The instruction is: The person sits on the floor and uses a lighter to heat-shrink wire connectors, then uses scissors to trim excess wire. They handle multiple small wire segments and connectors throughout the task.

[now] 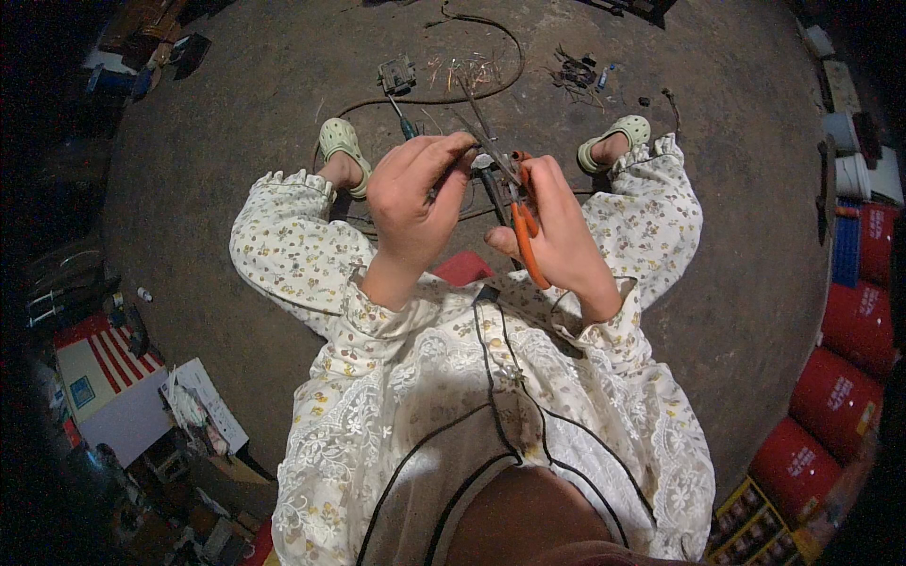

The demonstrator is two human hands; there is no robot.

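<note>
My right hand is around the orange handles of a pair of long-bladed scissors, whose blades point up and to the left and stand apart. The fingertips of my left hand pinch a small dark piece close beside the blades; the hand hides most of it, and I cannot tell what it is. Below the blades lies a hammer with a dark handle. A screwdriver with a green handle is on the floor beyond my left hand.
Beyond my hands lie a metal housing, thin copper wires, a long cable and a pile of dark scraps. Red drums line the right edge; boxes stand at the left. My feet in clogs flank the work area.
</note>
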